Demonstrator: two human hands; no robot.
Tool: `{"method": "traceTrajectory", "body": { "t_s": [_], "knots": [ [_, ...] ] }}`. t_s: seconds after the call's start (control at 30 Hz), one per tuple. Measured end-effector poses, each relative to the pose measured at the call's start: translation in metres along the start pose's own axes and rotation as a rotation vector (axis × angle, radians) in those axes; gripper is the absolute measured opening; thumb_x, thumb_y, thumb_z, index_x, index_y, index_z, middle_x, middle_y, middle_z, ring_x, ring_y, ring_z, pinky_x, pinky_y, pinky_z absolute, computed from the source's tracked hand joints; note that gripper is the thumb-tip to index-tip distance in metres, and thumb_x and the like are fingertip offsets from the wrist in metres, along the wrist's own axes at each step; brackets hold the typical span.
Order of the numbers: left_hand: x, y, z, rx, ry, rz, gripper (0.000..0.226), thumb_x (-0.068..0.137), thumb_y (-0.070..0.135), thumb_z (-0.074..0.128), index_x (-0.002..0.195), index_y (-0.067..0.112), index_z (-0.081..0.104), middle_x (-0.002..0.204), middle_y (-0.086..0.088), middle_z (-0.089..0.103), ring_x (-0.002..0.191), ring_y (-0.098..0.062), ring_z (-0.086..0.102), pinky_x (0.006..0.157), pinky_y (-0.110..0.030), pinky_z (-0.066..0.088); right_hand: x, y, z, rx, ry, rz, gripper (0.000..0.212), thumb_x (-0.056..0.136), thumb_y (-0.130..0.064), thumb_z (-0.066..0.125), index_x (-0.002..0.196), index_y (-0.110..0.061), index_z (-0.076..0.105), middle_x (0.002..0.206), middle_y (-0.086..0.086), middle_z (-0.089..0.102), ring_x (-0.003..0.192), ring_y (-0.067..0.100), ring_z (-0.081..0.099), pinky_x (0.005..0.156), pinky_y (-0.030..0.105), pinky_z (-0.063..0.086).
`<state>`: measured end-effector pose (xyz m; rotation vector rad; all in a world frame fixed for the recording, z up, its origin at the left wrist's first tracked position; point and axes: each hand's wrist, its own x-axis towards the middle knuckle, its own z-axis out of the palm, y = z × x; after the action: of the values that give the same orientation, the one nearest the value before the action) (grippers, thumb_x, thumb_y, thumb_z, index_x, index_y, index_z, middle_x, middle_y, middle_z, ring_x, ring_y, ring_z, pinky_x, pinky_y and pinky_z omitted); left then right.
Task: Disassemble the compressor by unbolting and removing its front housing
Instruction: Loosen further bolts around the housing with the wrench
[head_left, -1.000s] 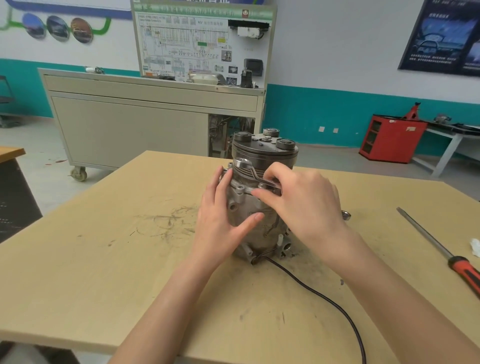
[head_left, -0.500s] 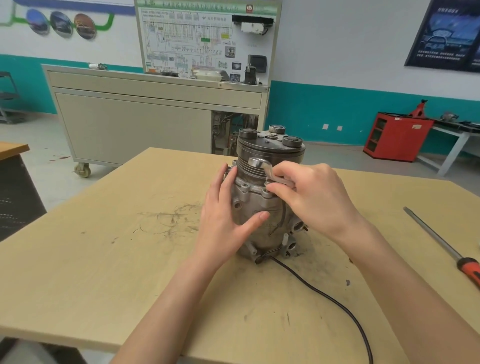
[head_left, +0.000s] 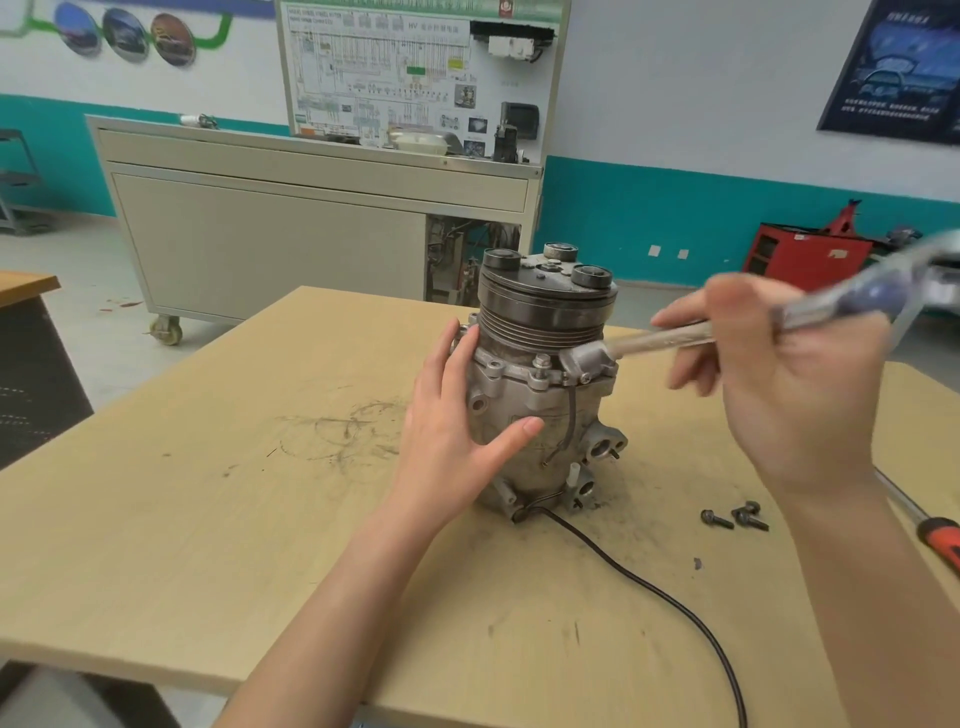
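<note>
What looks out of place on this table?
A few small dark bolts lie loose on the tan wooden table, right of the grey metal compressor; dark scuffs mark the tabletop on its left. Nothing looks spilled or broken.

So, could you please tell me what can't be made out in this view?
All in the head view.
Wrench in right hand: motion-blurred, head unreadable.
Compressor: left side behind left hand, far side faces away.
Screwdriver: handle cut off by right edge, shaft partly behind right forearm.
Cable: end runs off bottom edge.

The compressor (head_left: 540, 384) stands on the table (head_left: 208, 519), bolts (head_left: 735, 517) to its right, screwdriver (head_left: 935, 538) farther right.
</note>
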<state>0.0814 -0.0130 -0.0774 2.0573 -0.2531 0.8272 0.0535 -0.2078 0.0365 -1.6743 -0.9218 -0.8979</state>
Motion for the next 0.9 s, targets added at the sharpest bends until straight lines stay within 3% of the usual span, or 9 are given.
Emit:
{"method": "traceTrajectory", "body": {
  "t_s": [0.07, 0.17, 0.3, 0.37, 0.5, 0.57, 0.77, 0.9],
  "knots": [
    [0.0, 0.0, 0.0, 0.002, 0.002, 0.001, 0.09, 0.075, 0.071, 0.054, 0.149, 0.042, 0.011, 0.156, 0.024, 0.008, 0.146, -0.003, 0.012, 0.115, -0.052, 0.029, -0.01, 0.004, -0.001, -0.019, -0.081, -0.021, 0.021, 0.095, -0.032, 0.05, 0.091, -0.02, 0.067, 0.065, -0.003, 0.067, 0.061, 0.006, 0.063, 0.055, 0.018, 0.048],
    [0.001, 0.0, 0.001, 0.009, 0.002, -0.002, 0.092, 0.074, 0.072, 0.054, 0.15, 0.041, 0.011, 0.158, 0.021, 0.008, 0.146, -0.004, 0.013, 0.115, -0.051, 0.029, -0.024, 0.004, 0.001, -0.158, -0.115, -0.091, 0.022, 0.091, -0.022, 0.053, 0.095, -0.011, 0.071, 0.076, -0.005, 0.069, 0.069, 0.007, 0.064, 0.063, 0.026, 0.053],
    [0.001, 0.0, 0.0, 0.014, 0.001, -0.004, 0.092, 0.074, 0.071, 0.054, 0.15, 0.039, 0.012, 0.159, 0.017, 0.008, 0.146, -0.006, 0.014, 0.114, -0.052, 0.029, -0.029, 0.001, 0.008, -0.228, -0.197, -0.188, 0.025, 0.088, -0.019, 0.056, 0.087, -0.001, 0.073, 0.074, -0.006, 0.063, 0.067, 0.003, 0.053, 0.069, 0.01, 0.043],
    [0.001, 0.001, 0.0, 0.012, 0.005, 0.0, 0.091, 0.074, 0.071, 0.054, 0.149, 0.04, 0.012, 0.159, 0.016, 0.009, 0.146, -0.006, 0.014, 0.115, -0.052, 0.028, -0.028, 0.001, 0.008, -0.269, -0.198, -0.249, 0.025, 0.087, -0.018, 0.058, 0.087, 0.001, 0.073, 0.074, -0.005, 0.063, 0.067, 0.002, 0.049, 0.071, 0.008, 0.039],
    [0.001, 0.0, 0.001, 0.006, 0.008, 0.007, 0.089, 0.074, 0.071, 0.054, 0.146, 0.043, 0.01, 0.158, 0.017, 0.009, 0.146, -0.005, 0.013, 0.115, -0.052, 0.029, -0.023, 0.0, 0.007, -0.407, -0.203, -0.336, 0.025, 0.088, -0.02, 0.058, 0.089, 0.0, 0.074, 0.079, 0.008, 0.071, 0.07, 0.017, 0.062, 0.07, 0.021, 0.046],
    [0.001, -0.001, 0.001, 0.003, 0.009, 0.007, 0.089, 0.074, 0.071, 0.054, 0.146, 0.044, 0.01, 0.158, 0.018, 0.009, 0.146, -0.004, 0.012, 0.115, -0.052, 0.028, -0.022, 0.0, 0.008, -0.422, -0.226, -0.315, 0.027, 0.088, -0.022, 0.058, 0.089, 0.0, 0.074, 0.082, 0.008, 0.071, 0.072, 0.02, 0.064, 0.071, 0.024, 0.048],
    [0.001, -0.001, 0.002, 0.015, 0.005, 0.004, 0.09, 0.075, 0.071, 0.054, 0.148, 0.042, 0.01, 0.159, 0.017, 0.008, 0.146, -0.005, 0.012, 0.115, -0.052, 0.028, -0.02, -0.005, 0.007, -0.403, -0.248, -0.231, 0.029, 0.088, -0.027, 0.057, 0.09, -0.004, 0.074, 0.084, 0.003, 0.071, 0.079, 0.008, 0.06, 0.072, 0.016, 0.046],
    [0.001, 0.0, 0.002, 0.012, 0.01, 0.0, 0.091, 0.074, 0.071, 0.053, 0.149, 0.038, 0.013, 0.159, 0.015, 0.01, 0.146, -0.007, 0.013, 0.115, -0.052, 0.027, -0.017, -0.007, 0.008, -0.414, -0.298, -0.27, 0.033, 0.086, -0.03, 0.056, 0.09, -0.002, 0.073, 0.081, 0.006, 0.072, 0.073, 0.018, 0.065, 0.067, 0.028, 0.048]
  ]
}}
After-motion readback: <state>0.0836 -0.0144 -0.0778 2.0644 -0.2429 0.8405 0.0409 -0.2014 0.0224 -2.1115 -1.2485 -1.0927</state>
